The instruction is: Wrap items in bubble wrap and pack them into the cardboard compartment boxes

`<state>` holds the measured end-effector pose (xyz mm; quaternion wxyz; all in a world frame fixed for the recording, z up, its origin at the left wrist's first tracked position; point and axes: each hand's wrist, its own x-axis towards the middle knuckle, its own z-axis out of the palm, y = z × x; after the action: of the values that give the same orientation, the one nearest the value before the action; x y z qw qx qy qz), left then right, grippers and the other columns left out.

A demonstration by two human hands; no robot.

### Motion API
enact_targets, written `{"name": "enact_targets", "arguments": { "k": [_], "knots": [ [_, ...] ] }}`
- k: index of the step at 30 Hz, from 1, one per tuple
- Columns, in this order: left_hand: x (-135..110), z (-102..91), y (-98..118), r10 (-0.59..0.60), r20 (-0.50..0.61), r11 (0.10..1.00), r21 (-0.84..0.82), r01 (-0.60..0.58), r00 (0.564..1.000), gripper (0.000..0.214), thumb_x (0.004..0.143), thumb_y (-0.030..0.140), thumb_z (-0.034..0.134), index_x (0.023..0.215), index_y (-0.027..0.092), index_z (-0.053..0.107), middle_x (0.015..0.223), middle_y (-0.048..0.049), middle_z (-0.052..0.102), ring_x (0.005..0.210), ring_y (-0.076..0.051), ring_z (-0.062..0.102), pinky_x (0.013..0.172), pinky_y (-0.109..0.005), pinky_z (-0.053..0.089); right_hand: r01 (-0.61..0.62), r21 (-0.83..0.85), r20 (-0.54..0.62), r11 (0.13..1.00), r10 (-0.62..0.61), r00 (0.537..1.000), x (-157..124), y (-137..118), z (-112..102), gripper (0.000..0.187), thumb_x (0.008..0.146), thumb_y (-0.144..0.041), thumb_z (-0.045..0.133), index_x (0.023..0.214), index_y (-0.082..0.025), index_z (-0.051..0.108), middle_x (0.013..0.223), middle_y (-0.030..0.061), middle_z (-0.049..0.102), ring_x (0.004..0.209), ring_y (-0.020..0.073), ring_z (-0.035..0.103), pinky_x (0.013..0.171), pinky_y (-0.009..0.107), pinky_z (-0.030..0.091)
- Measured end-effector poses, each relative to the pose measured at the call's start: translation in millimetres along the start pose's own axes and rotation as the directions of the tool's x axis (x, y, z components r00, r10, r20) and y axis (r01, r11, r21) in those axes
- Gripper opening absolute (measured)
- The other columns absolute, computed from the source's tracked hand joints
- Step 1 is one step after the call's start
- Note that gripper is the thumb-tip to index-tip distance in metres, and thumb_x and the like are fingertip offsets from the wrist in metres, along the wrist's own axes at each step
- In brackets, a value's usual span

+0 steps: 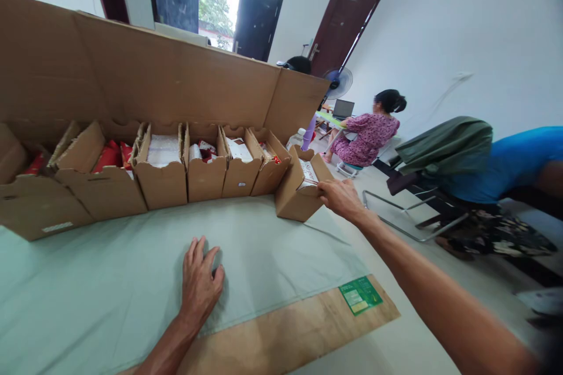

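Observation:
My right hand (pixel 342 196) reaches to the end of the row, its fingers closed on the upper edge of a small cardboard box (pixel 294 198). Inside that box stands a white item with printed lettering (pixel 308 171); whether my fingertips also touch it, I cannot tell. The box sits slightly turned and apart from the others. On the pale green cloth (pixel 246 246) my left hand (pixel 203 272) lies with fingers spread, holding nothing.
Several open cardboard bins (pixel 162 184) line the table's back, containing red packets (pixel 109 155), bubble wrap (pixel 163 149) and white packs. A tall cardboard panel (pixel 185 82) rises behind them. A green card (pixel 360 295) lies on the bare wood corner. Other people sit at the right.

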<state>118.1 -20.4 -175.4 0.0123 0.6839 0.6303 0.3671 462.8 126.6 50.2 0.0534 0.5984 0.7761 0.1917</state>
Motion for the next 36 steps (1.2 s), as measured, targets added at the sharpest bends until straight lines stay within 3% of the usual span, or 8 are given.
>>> {"name": "enact_targets", "arguments": {
  "k": [8,18,23,28,36],
  "knots": [
    [-2.6,1.3,-3.2,-0.001,0.008,1.0,0.004,0.001,1.0,0.035,0.087,0.019,0.05,0.115,0.018,0.073,0.145,-0.0179,0.056,0.144,-0.037,0.042,0.112,-0.061,0.043,0.076,-0.031,-0.114,0.997,-0.079,0.99,13.9,20.4,29.4,0.023,0.091,-0.01,0.05,0.093,-0.017,0.073,0.096,0.012,0.076,0.089,0.0251,0.063,0.077,0.036,0.032],
    [-5.2,0.7,-4.1,0.07,-0.004,0.997,0.036,-0.07,0.998,0.033,0.092,0.02,0.049,0.115,0.017,0.071,0.144,-0.0206,0.055,0.143,-0.039,0.042,0.107,-0.063,0.047,0.156,0.049,-0.29,0.987,-0.136,0.947,80.8,34.3,69.3,0.022,0.097,-0.015,0.048,0.098,-0.019,0.069,0.12,0.0112,0.074,0.096,0.0253,0.063,0.087,0.038,0.034],
    [-5.9,-0.2,-4.5,0.098,-0.003,0.995,0.029,-0.098,0.995,0.031,0.091,0.019,0.05,0.114,0.018,0.07,0.144,-0.02,0.056,0.142,-0.04,0.042,0.106,-0.064,0.046,0.221,0.105,-0.334,0.97,-0.175,0.926,65.4,44.1,82.8,0.022,0.098,-0.015,0.046,0.098,-0.018,0.068,0.119,0.0131,0.075,0.102,0.025,0.067,0.091,0.036,0.041],
    [-8.3,1.7,-7.6,0.109,-0.011,0.994,0.008,-0.109,0.994,0.03,0.092,0.022,0.051,0.116,0.022,0.07,0.144,-0.018,0.057,0.143,-0.039,0.043,0.106,-0.063,0.045,0.205,0.152,-0.381,0.967,-0.135,0.915,47.5,48.9,95.1,0.026,0.099,-0.015,0.042,0.097,-0.02,0.068,0.116,0.0131,0.075,0.108,0.0245,0.067,0.095,0.036,0.046],
    [-7.2,0.5,-8.8,0.148,-0.013,0.989,0.021,-0.147,0.989,0.03,0.092,0.021,0.051,0.115,0.02,0.07,0.141,-0.0198,0.059,0.139,-0.041,0.046,0.101,-0.063,0.048,0.082,0.198,-0.354,0.977,-0.006,0.935,76.8,34.9,97.3,0.028,0.094,-0.012,0.044,0.103,-0.019,0.07,0.118,0.0148,0.074,0.106,0.0276,0.067,0.093,0.038,0.048]
  ]
}}
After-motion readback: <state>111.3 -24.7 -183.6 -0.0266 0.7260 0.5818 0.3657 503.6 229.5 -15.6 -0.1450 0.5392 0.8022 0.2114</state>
